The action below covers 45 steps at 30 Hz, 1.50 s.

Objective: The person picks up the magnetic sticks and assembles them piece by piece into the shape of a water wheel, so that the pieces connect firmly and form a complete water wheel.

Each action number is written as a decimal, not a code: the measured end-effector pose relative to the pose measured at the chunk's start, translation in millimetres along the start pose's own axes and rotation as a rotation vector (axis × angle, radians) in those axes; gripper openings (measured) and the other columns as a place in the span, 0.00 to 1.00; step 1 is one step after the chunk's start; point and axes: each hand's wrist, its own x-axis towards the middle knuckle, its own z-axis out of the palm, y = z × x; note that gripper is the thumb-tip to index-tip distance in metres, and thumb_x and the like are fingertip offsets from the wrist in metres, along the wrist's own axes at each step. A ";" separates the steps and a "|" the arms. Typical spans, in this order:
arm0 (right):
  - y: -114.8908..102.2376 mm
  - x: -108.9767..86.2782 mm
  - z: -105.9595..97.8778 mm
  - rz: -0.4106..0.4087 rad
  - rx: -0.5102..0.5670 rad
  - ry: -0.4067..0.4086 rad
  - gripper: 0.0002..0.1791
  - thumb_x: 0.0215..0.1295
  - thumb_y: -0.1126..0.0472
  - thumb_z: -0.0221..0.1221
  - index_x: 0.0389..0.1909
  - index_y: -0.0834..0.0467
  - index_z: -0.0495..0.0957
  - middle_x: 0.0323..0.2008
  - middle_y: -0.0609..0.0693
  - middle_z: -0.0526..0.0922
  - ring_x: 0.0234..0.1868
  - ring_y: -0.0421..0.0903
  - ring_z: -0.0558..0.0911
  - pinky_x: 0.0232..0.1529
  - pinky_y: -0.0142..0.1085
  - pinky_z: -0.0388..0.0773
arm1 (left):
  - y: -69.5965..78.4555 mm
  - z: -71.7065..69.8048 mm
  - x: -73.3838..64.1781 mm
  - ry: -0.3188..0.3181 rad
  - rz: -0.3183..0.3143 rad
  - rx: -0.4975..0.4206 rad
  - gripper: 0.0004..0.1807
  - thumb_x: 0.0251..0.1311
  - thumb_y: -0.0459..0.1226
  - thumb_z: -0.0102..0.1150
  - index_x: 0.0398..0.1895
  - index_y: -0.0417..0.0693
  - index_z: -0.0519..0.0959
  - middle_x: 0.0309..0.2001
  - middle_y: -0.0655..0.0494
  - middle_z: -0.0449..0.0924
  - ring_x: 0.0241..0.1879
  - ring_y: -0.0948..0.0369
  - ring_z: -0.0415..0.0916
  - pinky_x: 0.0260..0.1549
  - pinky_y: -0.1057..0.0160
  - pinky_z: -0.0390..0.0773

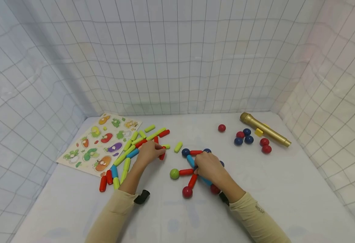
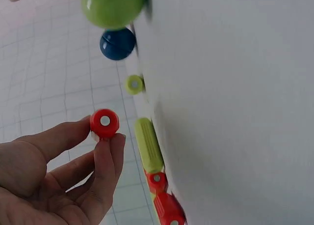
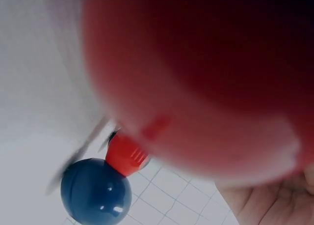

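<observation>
My left hand [image 1: 149,152] pinches a red magnetic rod [image 2: 104,123] between thumb and fingers; its round end with a pale metal dot faces the left wrist camera. My right hand [image 1: 210,166] is over a flat build of rods and balls, its curled fingers at the dark blue centre ball [image 1: 196,168], mostly covered. From that centre, red and blue rods run out to a green ball [image 1: 174,173], a red ball [image 1: 187,192], another red ball [image 1: 215,189] and a blue ball [image 1: 185,153]. A blurred red ball [image 3: 196,112] blocks much of the right wrist view.
Loose yellow-green rods [image 1: 124,156], red rods [image 1: 103,184] and blue rods [image 1: 114,171] lie left, partly by a vegetable picture board [image 1: 86,153]. Loose red balls [image 1: 222,128] and blue balls [image 1: 238,141] lie back right, beside a gold toy microphone [image 1: 268,130]. White gridded walls enclose the table.
</observation>
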 end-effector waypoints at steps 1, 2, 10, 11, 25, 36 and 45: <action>0.2 0.0 -0.6 0.003 -0.003 0.000 0.07 0.51 0.61 0.73 0.28 0.59 0.86 0.20 0.46 0.79 0.24 0.43 0.73 0.28 0.33 0.74 | 2.1 1.9 -1.6 -0.022 0.004 -0.044 0.17 0.61 0.43 0.63 0.44 0.39 0.85 0.36 0.49 0.86 0.31 0.59 0.76 0.27 0.68 0.71; 0.3 -0.3 -1.3 0.007 -0.007 -0.003 0.07 0.50 0.60 0.73 0.28 0.59 0.86 0.20 0.46 0.78 0.24 0.43 0.73 0.28 0.32 0.73 | 4.1 4.3 -2.8 -0.041 0.012 -0.081 0.18 0.60 0.44 0.64 0.45 0.39 0.85 0.36 0.51 0.86 0.32 0.60 0.76 0.28 0.68 0.72; -0.7 -1.7 0.3 0.020 0.005 -0.037 0.07 0.51 0.60 0.73 0.27 0.59 0.85 0.18 0.46 0.76 0.24 0.43 0.72 0.28 0.32 0.73 | 17.2 23.3 -7.9 -0.123 -0.023 -0.177 0.17 0.58 0.43 0.67 0.46 0.41 0.85 0.37 0.53 0.85 0.32 0.62 0.78 0.32 0.69 0.77; -0.9 -1.4 0.5 0.019 0.007 -0.037 0.07 0.51 0.60 0.72 0.27 0.59 0.85 0.18 0.46 0.76 0.25 0.43 0.72 0.28 0.32 0.73 | 18.7 24.5 -7.9 -0.129 -0.024 -0.180 0.17 0.58 0.43 0.67 0.46 0.41 0.85 0.36 0.53 0.85 0.33 0.61 0.78 0.32 0.69 0.77; 0.9 -1.1 -3.1 -0.020 -0.033 -0.006 0.08 0.51 0.60 0.73 0.27 0.59 0.84 0.19 0.46 0.76 0.24 0.42 0.72 0.28 0.32 0.75 | 33.9 33.8 -0.9 -0.212 0.036 -0.129 0.14 0.57 0.43 0.68 0.38 0.42 0.87 0.26 0.56 0.80 0.29 0.62 0.74 0.26 0.70 0.72; 1.5 -0.9 -0.7 -0.049 -0.009 -0.026 0.08 0.50 0.59 0.73 0.28 0.57 0.86 0.20 0.45 0.78 0.26 0.41 0.74 0.29 0.32 0.76 | 40.0 36.7 8.9 -0.229 0.066 -0.062 0.12 0.56 0.43 0.68 0.33 0.41 0.88 0.22 0.58 0.77 0.25 0.63 0.71 0.22 0.71 0.66; 6.2 -3.6 -6.8 -0.184 -0.002 -0.102 0.11 0.53 0.69 0.69 0.38 0.56 0.87 0.34 0.48 0.84 0.36 0.41 0.78 0.43 0.35 0.81 | 43.9 21.3 34.7 -0.065 0.022 0.104 0.18 0.62 0.45 0.62 0.42 0.37 0.86 0.28 0.50 0.85 0.25 0.60 0.76 0.21 0.71 0.69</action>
